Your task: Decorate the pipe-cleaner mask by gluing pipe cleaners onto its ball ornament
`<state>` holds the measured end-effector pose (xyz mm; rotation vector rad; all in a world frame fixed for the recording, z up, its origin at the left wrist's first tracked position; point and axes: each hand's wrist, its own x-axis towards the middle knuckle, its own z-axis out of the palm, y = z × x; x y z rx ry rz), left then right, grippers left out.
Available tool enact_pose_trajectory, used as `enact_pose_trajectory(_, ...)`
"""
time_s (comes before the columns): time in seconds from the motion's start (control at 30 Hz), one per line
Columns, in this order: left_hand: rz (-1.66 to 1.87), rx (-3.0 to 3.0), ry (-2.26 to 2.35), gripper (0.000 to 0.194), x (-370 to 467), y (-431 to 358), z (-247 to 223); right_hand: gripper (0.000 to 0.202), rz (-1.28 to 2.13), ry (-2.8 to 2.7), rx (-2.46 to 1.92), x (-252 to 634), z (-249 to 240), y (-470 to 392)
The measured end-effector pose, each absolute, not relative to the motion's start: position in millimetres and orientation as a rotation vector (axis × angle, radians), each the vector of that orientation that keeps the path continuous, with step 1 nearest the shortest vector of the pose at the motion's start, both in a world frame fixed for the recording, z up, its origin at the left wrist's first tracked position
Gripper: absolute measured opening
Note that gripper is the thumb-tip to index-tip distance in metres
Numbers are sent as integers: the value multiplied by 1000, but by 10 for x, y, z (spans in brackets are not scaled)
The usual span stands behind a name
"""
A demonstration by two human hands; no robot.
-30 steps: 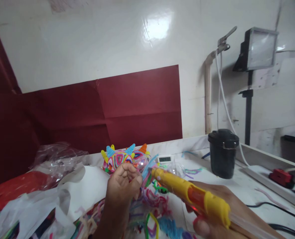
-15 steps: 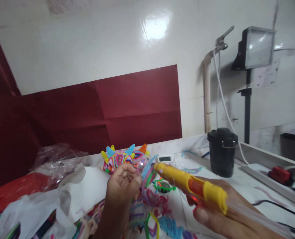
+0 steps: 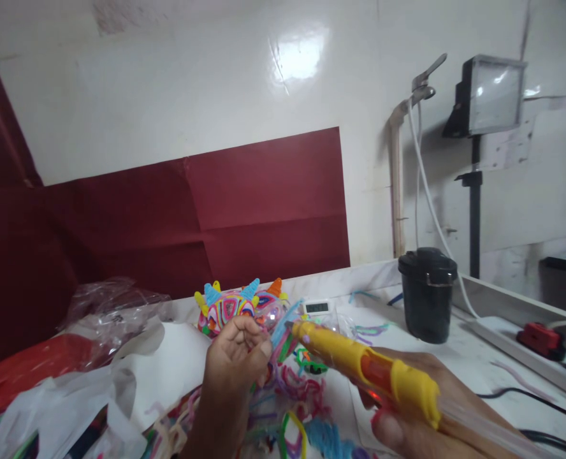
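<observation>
Glue gun (image 3: 366,368) shifted nearer left hand (image 3: 241,352); right hand (image 3: 407,435), gripping, partly hidden.

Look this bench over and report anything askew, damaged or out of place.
The maroon sheet on the wall is creased. One pale pink strip lies stray beside the white power strip, away from the colorful pile. I see no spill.

Bin (image 3: 427,299) on the table (image 3: 383,331) at right, power strip (image 3: 503,347) to its right, digital display (image 3: 316,308) left of the bin, craft figure (image 3: 228,306) left of the display, pipe cleaners (image 3: 329,437) before figure and display, plastic bags (image 3: 58,408) at far left, wall (image 3: 216,76) behind.
</observation>
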<state>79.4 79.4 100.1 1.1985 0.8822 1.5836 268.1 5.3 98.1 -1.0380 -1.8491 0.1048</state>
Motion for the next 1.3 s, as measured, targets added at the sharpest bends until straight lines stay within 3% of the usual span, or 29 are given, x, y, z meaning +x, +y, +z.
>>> enact_pose_trajectory(0.4, 1571, 1194, 882, 23, 778, 800, 980, 15, 432, -1845, -939, 2742, 1060, 78)
enact_pose_trajectory(1.3, 1558, 1186, 872, 22, 771, 801, 984, 29, 481, -1851, -917, 2743, 1030, 100)
